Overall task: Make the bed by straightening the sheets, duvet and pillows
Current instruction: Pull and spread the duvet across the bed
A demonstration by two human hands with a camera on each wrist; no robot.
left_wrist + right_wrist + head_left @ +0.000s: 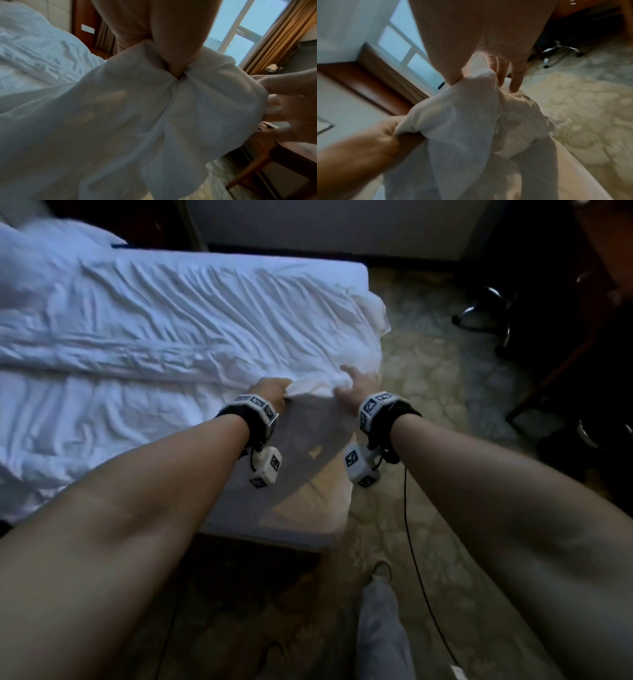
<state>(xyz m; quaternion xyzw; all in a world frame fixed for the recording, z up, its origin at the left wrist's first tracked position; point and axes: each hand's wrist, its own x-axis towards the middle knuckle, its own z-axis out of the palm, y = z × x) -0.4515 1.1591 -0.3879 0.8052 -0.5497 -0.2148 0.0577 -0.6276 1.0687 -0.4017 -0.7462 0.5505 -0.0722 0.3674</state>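
A wrinkled white sheet (205,313) covers the bed, and its near right corner is lifted off the bare mattress (308,491). My left hand (274,392) grips a bunch of that corner; the left wrist view shows its fingers (175,63) pinched into the sheet (120,121). My right hand (354,385) is just to the right, fingers straight and spread against the same fold. In the right wrist view the sheet (458,121) rises between its thumb and straight fingers (513,75), with the left hand (385,132) holding lower left. A heaped white duvet (44,251) lies at the far left.
Patterned carpet surrounds the bed's foot. A swivel chair base (486,313) and a dark wooden desk leg (548,378) stand to the right. A black cable (411,542) hangs from my right wrist to the floor beside my foot (382,571).
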